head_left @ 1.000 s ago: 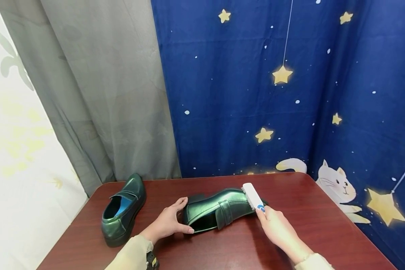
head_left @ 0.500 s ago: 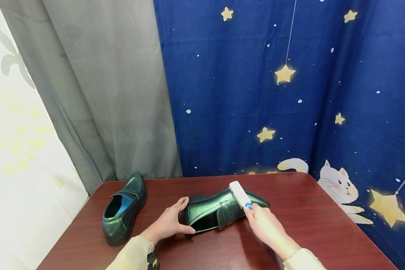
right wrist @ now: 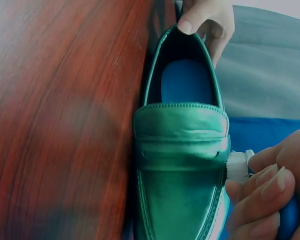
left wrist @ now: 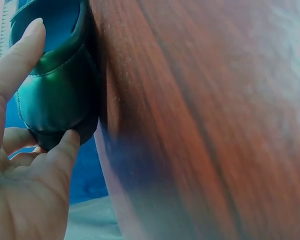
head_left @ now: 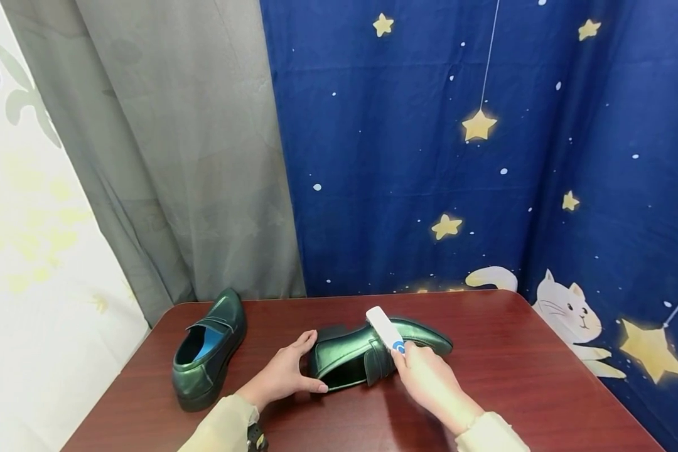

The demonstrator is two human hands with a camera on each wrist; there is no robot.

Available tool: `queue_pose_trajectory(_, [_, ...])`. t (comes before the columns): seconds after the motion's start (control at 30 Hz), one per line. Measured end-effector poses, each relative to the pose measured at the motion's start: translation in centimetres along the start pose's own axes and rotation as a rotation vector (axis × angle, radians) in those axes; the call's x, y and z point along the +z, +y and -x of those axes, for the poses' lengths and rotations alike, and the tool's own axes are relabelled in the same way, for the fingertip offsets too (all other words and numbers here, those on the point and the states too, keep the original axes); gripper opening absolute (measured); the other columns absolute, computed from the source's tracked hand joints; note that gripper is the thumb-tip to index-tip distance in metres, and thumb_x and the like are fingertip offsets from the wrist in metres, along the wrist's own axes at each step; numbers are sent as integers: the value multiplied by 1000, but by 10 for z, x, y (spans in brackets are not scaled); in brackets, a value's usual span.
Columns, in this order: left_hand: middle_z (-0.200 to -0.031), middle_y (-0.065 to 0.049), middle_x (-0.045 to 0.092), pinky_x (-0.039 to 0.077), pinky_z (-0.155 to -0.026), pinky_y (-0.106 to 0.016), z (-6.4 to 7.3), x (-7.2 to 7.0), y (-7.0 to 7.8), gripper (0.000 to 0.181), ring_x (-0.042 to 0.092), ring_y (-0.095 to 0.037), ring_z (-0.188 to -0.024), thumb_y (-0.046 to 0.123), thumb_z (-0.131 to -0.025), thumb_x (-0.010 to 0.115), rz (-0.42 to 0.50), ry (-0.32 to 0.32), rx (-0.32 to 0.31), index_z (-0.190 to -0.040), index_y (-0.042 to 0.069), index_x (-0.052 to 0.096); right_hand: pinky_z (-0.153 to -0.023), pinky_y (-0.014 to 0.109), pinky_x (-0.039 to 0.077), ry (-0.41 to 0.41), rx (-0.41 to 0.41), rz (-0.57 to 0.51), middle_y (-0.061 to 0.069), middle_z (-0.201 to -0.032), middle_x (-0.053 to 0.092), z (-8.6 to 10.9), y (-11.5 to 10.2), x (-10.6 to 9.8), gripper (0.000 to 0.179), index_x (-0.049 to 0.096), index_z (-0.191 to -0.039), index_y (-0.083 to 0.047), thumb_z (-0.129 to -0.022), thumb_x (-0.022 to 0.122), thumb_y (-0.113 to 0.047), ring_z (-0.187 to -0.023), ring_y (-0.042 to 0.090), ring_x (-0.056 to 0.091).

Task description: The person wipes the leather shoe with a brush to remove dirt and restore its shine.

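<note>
A shiny dark green loafer (head_left: 344, 349) lies on its side on the table, toe to the right and opening toward me. At its heel, my left hand (head_left: 285, 371) holds it, thumb on the opening's rim and fingers around the back. The left wrist view shows the heel (left wrist: 57, 102) between thumb and fingers. My right hand (head_left: 432, 384) grips a white brush (head_left: 382, 325) with a blue mark near the grip. Its white bristles (right wrist: 236, 167) meet the loafer's upper side beside the strap in the right wrist view. A blue insole (right wrist: 187, 87) shows inside.
A second green loafer (head_left: 196, 382) stands upright at the left of the reddish-brown table (head_left: 520, 358), toe pointing to the back. Behind the table hang a grey curtain (head_left: 203, 157) and a blue starry curtain (head_left: 384, 157).
My right hand has moved the brush leftward along the loafer, from near the toe to beside the strap. The left hand stays at the heel, and the loafer keeps its place.
</note>
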State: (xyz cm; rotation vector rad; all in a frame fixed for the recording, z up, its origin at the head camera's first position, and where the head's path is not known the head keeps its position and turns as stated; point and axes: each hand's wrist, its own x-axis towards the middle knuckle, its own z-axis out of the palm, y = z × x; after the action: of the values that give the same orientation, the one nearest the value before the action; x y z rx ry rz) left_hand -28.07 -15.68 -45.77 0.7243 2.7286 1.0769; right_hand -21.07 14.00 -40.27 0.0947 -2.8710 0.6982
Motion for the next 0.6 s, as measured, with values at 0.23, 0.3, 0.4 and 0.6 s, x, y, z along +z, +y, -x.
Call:
queue_pose_trajectory(0.23, [-166,-22,22,49,-104,-44,0,1,-1,112,35,-36,-148,40,-74,90,50,-6,2,-158,0,27,-49,39,42,29,-46,41,5,-63,54,1,-12,3,27,58,-82,-7,-100,61,-28,-53,20,54])
queue_pose_trajectory(0.3, [-165,-23,22,49,-103,-44,1,1,-2,112,33,-37,-149,38,-73,91,68,2,4,-157,-1,28,-48,40,42,36,-57,45,5,-63,55,1,-15,5,28,59,-82,-7,-100,61,-28,-53,21,55])
queue_pose_trajectory(0.4, [-165,-25,21,49,-103,-44,1,2,-2,112,31,-39,-149,34,-73,92,95,8,8,-157,-2,27,-48,41,42,36,-68,48,6,-63,55,2,-20,7,28,58,-80,-7,-99,62,-28,-53,22,56])
queue_pose_trajectory(0.6, [-165,-27,20,50,-102,-43,0,2,-1,113,34,-41,-148,29,-72,93,141,11,21,-157,-4,26,-46,42,42,38,-90,70,7,-61,54,2,-30,10,31,56,-77,-7,-99,61,-28,-51,25,56])
